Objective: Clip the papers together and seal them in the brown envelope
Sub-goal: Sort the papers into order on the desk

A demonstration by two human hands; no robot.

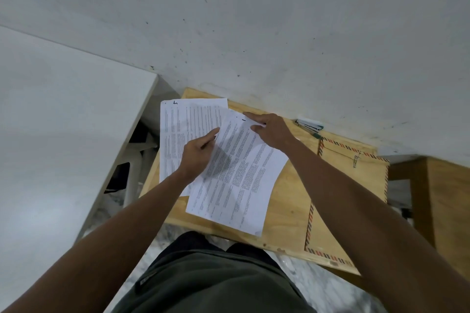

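Step in hand, as I read it: gathering the two printed sheets into one squared stack before clipping.

Left hand (197,154) is lying on the papers where the two overlap, index finger extended and pointing along the edge of the upper sheet (239,173); remaining fingers look loosely curled. I cannot tell whether it is pinching a page edge or just pressing. Right hand (269,129) is resting flat, fingers straight, on the far corner of the upper sheet, holding nothing.

Lower sheet (183,119) is lying square at the bench's (287,201) left far corner. Upper sheet is skewed across it, its near corner overhanging the bench front edge.

Brown envelope (356,185), striped border, is lying flat on the right side of the bench, apart from the papers. A metal paper clip (356,159) is sitting on its far part. Some small stationery item (309,126) is lying by the wall; too blurred to identify.

To do it well:
- Pin the lower sheet with the left, rotate the upper with the right until the edges are matching.
- Pull the overhanging corner back onto the bench first, or it is going to droop and slip.
- Tap the long edge square before reaching for the clip.
- Clip a far corner, both sheets caught.

Risk: thin paper sliding on smooth wood, so keep light downward pressure.
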